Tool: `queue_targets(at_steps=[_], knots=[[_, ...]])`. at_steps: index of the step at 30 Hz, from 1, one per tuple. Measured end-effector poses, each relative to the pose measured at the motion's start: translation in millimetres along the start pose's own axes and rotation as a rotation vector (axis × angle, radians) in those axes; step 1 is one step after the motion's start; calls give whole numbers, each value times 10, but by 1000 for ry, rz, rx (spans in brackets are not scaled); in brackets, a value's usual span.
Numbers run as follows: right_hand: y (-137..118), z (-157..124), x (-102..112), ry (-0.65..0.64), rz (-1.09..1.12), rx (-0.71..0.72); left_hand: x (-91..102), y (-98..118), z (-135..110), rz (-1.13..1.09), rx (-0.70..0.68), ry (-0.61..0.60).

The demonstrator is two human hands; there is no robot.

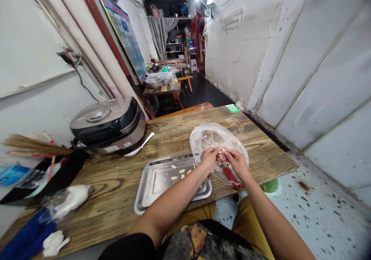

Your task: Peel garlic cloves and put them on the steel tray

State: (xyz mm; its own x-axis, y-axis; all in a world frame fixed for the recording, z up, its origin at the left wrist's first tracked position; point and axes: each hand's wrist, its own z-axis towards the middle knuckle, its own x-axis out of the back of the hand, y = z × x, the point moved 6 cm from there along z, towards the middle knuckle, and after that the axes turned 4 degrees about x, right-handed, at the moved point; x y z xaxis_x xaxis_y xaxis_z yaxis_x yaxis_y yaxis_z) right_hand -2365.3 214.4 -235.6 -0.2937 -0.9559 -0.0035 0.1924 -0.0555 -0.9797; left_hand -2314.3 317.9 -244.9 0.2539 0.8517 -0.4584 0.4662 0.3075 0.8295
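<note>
My left hand [209, 157] and my right hand [237, 162] meet above a clear plastic bag [213, 136] on the wooden table [174, 132]. Both pinch a small pale garlic clove [222, 151] between the fingertips. More cloves lie in the bag just under the fingers. A red-handled tool [232, 178] rests below my right hand at the table's edge. Left of my hands sits a metal tray [162, 182] holding several peeled cloves [181, 171].
A rice cooker [108, 124] with a white spoon [140, 147] stands at the back left. Bamboo skewers [31, 146], plastic bags and white lumps [71, 198] crowd the left end. A green QR sticker [232, 108] marks the far edge. White walls and a corridor with other tables lie beyond.
</note>
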Motion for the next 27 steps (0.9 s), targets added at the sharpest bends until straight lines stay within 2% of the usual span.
queue_targets(at_steps=[4,9,14,20,27], knots=[[11,-22,-2,-3,249,-78,-60,76,-46,47,-117,-84],[-16,-29,27,11,249,-70,-85,157,-75,177,-239,-59],[-57,-40,153,79,37,5,-105,218,-97,376,-380,-18],[-299,-85,203,111,-308,218,-137,304,-194,616,-591,34],[-433,-99,173,144,-446,270,-198,403,-347,816,-846,-9]])
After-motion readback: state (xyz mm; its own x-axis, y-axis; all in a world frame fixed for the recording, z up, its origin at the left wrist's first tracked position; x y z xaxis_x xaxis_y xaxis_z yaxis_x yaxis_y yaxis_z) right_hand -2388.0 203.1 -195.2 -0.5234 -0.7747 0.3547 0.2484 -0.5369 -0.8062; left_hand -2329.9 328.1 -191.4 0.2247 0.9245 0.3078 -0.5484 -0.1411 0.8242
